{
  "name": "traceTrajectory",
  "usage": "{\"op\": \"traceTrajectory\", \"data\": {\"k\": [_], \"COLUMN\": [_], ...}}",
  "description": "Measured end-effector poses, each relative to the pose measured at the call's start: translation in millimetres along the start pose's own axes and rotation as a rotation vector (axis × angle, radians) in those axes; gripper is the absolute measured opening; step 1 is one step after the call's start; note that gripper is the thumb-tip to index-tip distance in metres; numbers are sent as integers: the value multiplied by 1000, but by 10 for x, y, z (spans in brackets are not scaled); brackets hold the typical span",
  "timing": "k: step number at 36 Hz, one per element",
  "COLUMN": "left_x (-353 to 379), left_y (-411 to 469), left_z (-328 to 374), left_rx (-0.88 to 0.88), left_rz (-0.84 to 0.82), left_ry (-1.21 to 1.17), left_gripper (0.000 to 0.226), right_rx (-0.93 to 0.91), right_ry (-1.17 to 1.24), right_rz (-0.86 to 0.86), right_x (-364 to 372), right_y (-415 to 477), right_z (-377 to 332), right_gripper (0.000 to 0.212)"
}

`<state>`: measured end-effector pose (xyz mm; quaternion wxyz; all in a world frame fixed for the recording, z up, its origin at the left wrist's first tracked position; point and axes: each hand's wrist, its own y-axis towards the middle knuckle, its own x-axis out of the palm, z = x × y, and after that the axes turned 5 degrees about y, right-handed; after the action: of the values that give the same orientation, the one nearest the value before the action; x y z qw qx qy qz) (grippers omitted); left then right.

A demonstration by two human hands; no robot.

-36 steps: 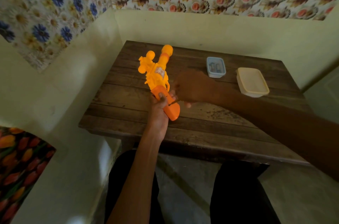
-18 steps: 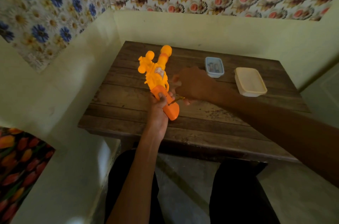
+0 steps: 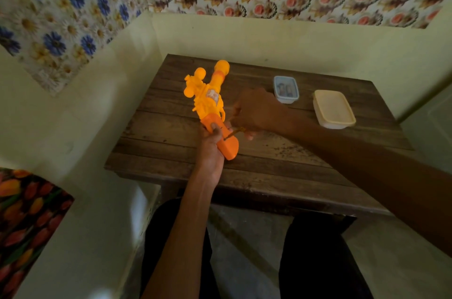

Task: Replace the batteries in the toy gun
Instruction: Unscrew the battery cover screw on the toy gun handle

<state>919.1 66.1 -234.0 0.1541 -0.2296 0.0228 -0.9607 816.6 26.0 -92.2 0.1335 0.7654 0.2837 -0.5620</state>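
An orange and yellow toy gun (image 3: 209, 100) lies slanted over the wooden table (image 3: 269, 164), muzzle pointing away from me. My left hand (image 3: 212, 149) grips its orange handle from below, thumb pressed on top. My right hand (image 3: 256, 112) holds a thin screwdriver (image 3: 235, 132), whose tip touches the side of the handle. A small clear box (image 3: 285, 89) with batteries inside stands open behind my right hand.
A cream lidded plastic container (image 3: 333, 112) sits at the table's right. Walls close the table in at the back and left. My dark-trousered legs are under the near edge. A floral cloth (image 3: 27, 220) lies at the lower left.
My right hand has drawn back a little from the handle and the screwdriver now shows, its tip against the gun's handle. The gun and my left hand have stayed in place.
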Motion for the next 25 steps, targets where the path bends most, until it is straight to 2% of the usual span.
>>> {"op": "traceTrajectory", "data": {"k": [3, 7, 14, 17, 20, 21, 23, 25], "left_x": [24, 39, 12, -8, 5, 16, 24, 25], "left_y": [-8, 30, 12, 30, 19, 6, 0, 3], "left_z": [3, 9, 4, -13, -13, -5, -3, 1], "left_rx": [-4, 8, -7, 4, 32, 46, 50, 31], "left_rz": [12, 22, -27, -30, -9, -20, -18, 6], "left_ry": [0, -33, -121, -85, -29, -17, -18, -33], "left_gripper": [25, 26, 30, 30, 35, 34, 39, 38], "right_rx": [-3, -111, -245, -215, -112, -84, -82, -117], "right_ry": [49, 16, -116, -116, -51, -27, -32, -100], "right_rz": [38, 45, -17, -13, -57, -61, -50, -3], "right_x": [-21, -60, -106, -77, -80, -77, -83, -63], "right_y": [2, 24, 89, 47, -1, 10, 18, 22], "right_z": [17, 22, 7, 29, 21, 29, 21, 25], "right_gripper": [20, 19, 39, 39, 31, 34, 40, 31]}}
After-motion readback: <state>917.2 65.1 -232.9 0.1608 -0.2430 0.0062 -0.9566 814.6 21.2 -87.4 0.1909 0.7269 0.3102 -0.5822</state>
